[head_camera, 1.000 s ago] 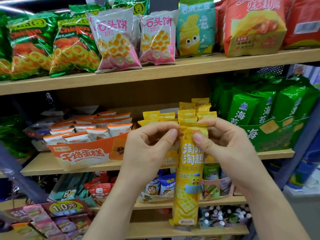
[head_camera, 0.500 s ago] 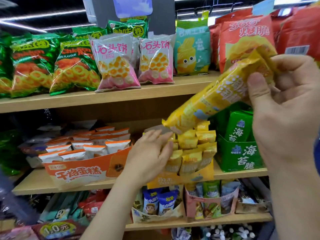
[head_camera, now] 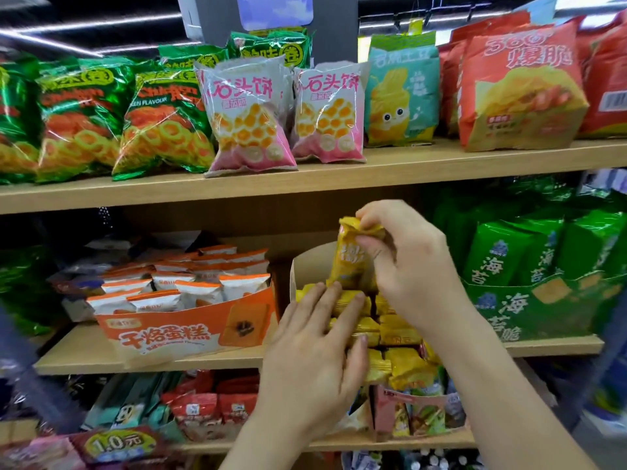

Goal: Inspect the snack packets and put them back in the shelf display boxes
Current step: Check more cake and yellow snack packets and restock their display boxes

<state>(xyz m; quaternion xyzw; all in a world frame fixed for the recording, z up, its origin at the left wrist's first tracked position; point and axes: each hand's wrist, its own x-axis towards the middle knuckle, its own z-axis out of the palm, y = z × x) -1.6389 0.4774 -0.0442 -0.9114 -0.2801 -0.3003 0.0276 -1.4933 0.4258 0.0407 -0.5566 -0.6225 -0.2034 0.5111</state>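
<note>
Packet (head_camera: pixel 353 262) has been swung down from up right, now stood over the back row of the box (head_camera: pixel 305 266), top pinched in the right hand (head_camera: pixel 414 266) grip; left hand (head_camera: pixel 315 351) laid flat on the rows. Put-back step, probably: needs sliding into a gap.

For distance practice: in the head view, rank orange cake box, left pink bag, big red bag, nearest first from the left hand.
1. orange cake box, same shelf, left
2. left pink bag, upper shelf
3. big red bag, upper right

Wooden shelves (head_camera: pixel 407 173) — dark ceiling (head_camera: pixel 118 5), strip lights (head_camera: pixel 101 24)
</note>
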